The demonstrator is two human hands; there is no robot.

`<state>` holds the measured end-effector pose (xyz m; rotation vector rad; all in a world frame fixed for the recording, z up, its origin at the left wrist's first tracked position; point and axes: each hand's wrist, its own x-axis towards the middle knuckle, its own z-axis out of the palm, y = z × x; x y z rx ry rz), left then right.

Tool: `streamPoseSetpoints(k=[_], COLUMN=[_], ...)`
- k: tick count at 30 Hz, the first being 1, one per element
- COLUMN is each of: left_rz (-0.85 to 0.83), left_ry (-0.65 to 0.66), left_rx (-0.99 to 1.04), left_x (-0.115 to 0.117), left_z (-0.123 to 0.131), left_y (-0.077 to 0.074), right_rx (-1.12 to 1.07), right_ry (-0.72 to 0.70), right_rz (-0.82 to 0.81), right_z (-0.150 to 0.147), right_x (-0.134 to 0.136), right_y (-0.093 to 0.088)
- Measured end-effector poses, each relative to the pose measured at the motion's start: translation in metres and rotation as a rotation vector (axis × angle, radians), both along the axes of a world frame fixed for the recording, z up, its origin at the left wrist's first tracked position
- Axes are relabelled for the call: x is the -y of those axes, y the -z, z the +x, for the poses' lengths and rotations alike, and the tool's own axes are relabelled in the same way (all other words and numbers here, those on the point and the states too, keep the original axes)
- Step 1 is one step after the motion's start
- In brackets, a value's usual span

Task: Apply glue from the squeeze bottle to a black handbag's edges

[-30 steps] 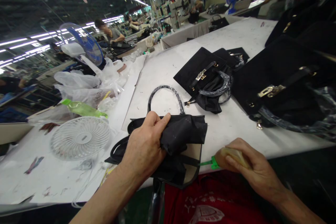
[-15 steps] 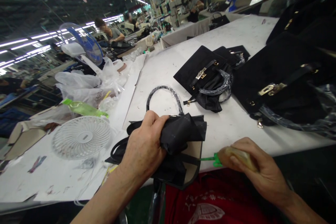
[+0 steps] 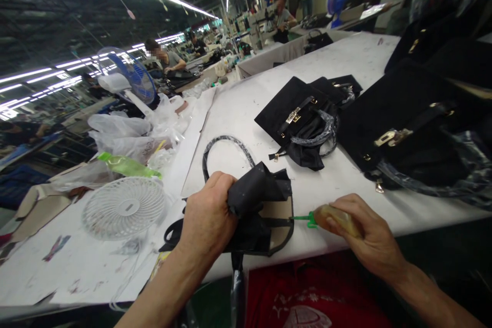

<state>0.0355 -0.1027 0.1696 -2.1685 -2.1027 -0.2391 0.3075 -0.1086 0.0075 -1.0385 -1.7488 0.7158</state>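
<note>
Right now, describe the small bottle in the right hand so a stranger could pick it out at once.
Start at the long white table, then go to its near edge, where the right hand grips a small bottle beside the crumpled black bag. It alone is translucent amber with a green nozzle; the bags around it are black.

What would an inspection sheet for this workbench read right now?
Surface: white table, scuffed and marked.
Job's things: crumpled black bag at the near edge; squeeze bottle, its green nozzle at the bag's tan panel.
Clutter: black handbags with gold clasps, white fan lying flat, plastic bags, green bottle.
Hands: left hand grips the bag's bunched fabric; right hand has its fingers wrapped around the squeeze bottle.
Cables: thin cord seems to trail from the white fan.
Surroundings: blue fan, people at other tables, strip lights overhead.
</note>
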Motion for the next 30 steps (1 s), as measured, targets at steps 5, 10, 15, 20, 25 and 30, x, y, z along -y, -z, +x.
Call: streamPoseSetpoints(k=[5,10,15,20,25,30], left_rz=[-0.073,-0.178,-0.174,-0.16,-0.133,-0.064], left_ry=[0.02,0.06,0.094,0.107,0.205,0.316], left_rx=[0.096,0.295,0.398,0.421,0.464,0.449], left_x=[0.002,0.019,0.027,0.028,0.035,0.04], left_z=[0.007,0.009,0.004,-0.002,-0.007,-0.012], left_y=[0.01,0.021,0.021,0.025,0.034,0.037], right_rx=[-0.047,-0.047,-0.001,-0.062,-0.152,-0.04], right_ry=[0.137,0.126,0.087,0.135,0.153,0.134], right_rz=[-0.01,-0.095,-0.082,-0.009,-0.233,-0.153], right_z=[0.004,0.008,0.004,0.0,0.003,0.003], right_x=[-0.007,-0.015,-0.024,-0.022,-0.02,-0.021], right_y=[-0.002,0.002,0.004,-0.003,-0.004,-0.005])
